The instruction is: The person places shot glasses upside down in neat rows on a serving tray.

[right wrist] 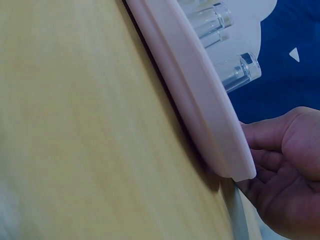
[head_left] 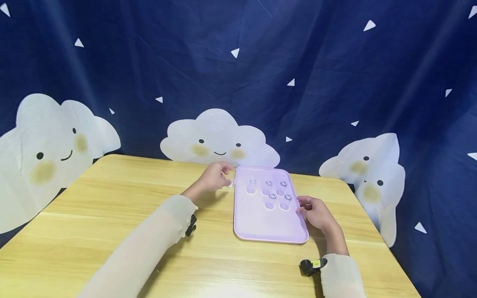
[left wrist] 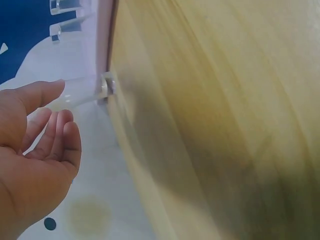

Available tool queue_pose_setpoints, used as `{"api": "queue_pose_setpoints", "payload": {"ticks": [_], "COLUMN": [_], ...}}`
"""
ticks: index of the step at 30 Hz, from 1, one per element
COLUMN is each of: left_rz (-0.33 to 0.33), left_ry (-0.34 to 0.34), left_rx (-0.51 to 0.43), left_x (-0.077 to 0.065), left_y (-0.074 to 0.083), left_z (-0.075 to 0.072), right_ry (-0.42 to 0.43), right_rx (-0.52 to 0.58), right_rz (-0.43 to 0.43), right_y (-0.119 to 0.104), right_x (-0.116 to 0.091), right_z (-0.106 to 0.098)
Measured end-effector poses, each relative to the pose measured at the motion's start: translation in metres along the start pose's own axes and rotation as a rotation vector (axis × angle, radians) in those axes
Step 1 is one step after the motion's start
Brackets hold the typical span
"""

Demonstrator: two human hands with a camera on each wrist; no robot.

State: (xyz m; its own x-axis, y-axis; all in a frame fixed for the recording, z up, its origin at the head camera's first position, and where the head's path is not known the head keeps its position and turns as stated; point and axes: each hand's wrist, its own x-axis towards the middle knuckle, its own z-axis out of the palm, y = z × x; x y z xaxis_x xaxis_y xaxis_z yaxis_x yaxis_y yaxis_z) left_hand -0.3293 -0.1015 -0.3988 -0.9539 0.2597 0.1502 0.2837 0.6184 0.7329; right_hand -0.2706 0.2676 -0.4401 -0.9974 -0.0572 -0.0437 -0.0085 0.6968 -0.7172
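Note:
My left hand (head_left: pixel 215 177) is at the left edge of a lilac tray (head_left: pixel 268 229). Its thumb and curled fingers hold a small clear glass (left wrist: pixel 82 91) from both sides near the mouth; this glass is upright, its thick base at the wooden table. My right hand (head_left: pixel 316 212) grips the tray's right rim, thumb on the side and fingers curled near the underside, partly hidden. Several similar clear glasses (head_left: pixel 285 202) stand upside down on the tray, thick bases up, as the right wrist view shows with one glass (right wrist: pixel 242 71).
The wooden table (head_left: pixel 112 231) reaches back to a dark blue curtain (head_left: pixel 186 62) printed with white clouds and triangles. The tray lies close to the table's back edge. Small black cameras (head_left: pixel 312 265) are strapped at both wrists, over light sleeves (head_left: pixel 149 231).

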Motion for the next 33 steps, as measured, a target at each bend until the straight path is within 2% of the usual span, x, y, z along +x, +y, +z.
{"api": "queue_pose_setpoints", "payload": {"ticks": [15,22,33], "left_rz": [-0.070,-0.034,-0.055], "left_ry": [-0.026,-0.054,-0.056], "left_rx": [0.021,0.039,-0.038], "left_x": [0.009,0.012,0.013], "left_y": [-0.023,-0.034,-0.036], "left_z": [0.011,0.014,0.019], "right_ry": [-0.002,0.001,0.001], "right_rx": [0.006,0.009,0.002], "right_rz": [0.018,0.018,0.011], "right_y": [-0.001,0.000,0.001], "right_x": [-0.001,-0.001,0.000], "right_z": [0.000,0.000,0.000]}}
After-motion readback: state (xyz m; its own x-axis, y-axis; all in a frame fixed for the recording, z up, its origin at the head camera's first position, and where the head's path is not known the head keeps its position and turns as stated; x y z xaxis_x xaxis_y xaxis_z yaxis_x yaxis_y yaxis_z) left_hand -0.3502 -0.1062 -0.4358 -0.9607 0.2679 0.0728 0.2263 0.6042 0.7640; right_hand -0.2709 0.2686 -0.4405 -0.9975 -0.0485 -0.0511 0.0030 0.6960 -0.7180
